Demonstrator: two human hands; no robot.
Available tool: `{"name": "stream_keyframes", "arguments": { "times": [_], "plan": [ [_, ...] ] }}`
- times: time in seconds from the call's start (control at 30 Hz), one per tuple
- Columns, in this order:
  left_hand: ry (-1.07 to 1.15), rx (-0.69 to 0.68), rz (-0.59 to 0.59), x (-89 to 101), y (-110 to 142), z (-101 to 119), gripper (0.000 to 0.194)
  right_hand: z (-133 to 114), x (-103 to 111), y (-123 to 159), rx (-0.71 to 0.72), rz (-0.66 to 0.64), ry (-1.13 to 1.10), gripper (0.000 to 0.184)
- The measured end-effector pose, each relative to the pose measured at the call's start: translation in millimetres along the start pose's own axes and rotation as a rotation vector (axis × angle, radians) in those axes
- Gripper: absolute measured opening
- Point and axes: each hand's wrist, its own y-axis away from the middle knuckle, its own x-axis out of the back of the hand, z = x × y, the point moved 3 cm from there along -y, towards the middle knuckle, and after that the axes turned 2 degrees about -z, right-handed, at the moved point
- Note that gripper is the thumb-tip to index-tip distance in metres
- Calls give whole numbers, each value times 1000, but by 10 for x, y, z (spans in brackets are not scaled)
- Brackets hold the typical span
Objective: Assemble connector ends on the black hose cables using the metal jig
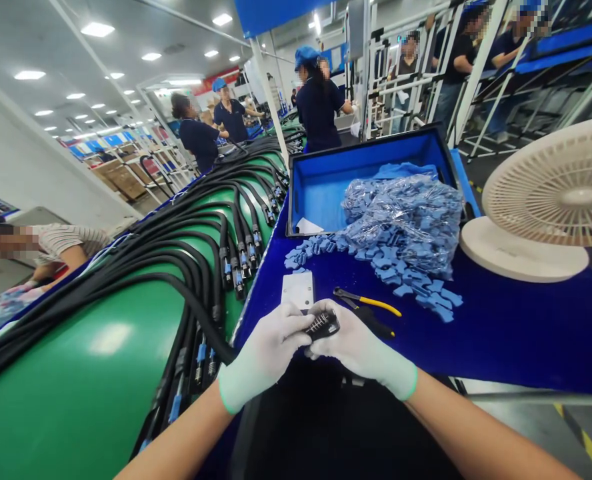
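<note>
So both gloved hands [316, 350] sit at the blue table's [481, 340] near edge, fingers [296, 325] pinching a black cable connector [322, 327], open tabletop off to the right.

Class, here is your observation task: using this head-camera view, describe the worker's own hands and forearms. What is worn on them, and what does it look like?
Both hands, left and right, wear thin white work gloves. Each glove ends in a narrow mint-green band at the cuff. The left forearm and right forearm are bare, with no sleeve showing on them.
</note>
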Motion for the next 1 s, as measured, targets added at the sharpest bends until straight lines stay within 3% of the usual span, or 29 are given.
{"name": "stream_keyframes", "arguments": {
  "times": [0.1,0.17,0.2,0.27,0.3,0.37,0.43,0.47,0.57,0.6,0.67,0.73,0.77,0.83,0.87,0.9,0.93,1.0],
  "plan": [
    [-67,-132,16,-28,43,-36,26,-18,-48,-2,-49,-43,-20,62],
    [38,-95,21,-35,74,-52,31,-40,-89,39,-34,16,59,58],
    [140,-47,18,-42,80,-70,44,-35,-103,65,-29,64,101,57],
    [408,174,38,-58,68,-175,112,25,-108,95,-48,118,98,57],
    [509,243,6,-73,51,-226,131,71,-88,92,-66,135,102,58],
    [524,302,-35,-72,24,-295,138,176,-12,54,-139,131,108,65],
    [346,311,50,-39,48,-297,129,257,90,1,-199,103,63,74],
    [227,300,116,-32,90,-264,114,289,139,-16,-229,105,25,80],
    [118,268,171,-145,307,-103,48,343,225,42,-195,288,-78,97],
    [205,282,156,-208,393,-62,35,349,203,112,-133,375,-94,97],
    [526,333,205,-288,547,-32,29,343,55,286,28,486,-79,86],
    [898,295,420,-239,621,-72,33,337,-199,362,65,331,-70,69],
    [1003,285,526,-178,624,-121,34,315,-320,339,59,160,-6,68],
    [1259,354,743,-35,589,-261,31,198,-414,211,118,-171,299,64],
    [1328,377,812,46,557,-318,31,105,-354,112,174,-249,507,51],
    [1344,377,831,130,515,-354,31,-14,-218,-15,234,-210,714,35],
    [1328,361,823,212,471,-374,32,-146,-24,-170,244,-79,911,29],
    [1181,288,750,361,363,-379,30,-395,414,-535,104,225,1351,39]
  ]
}}
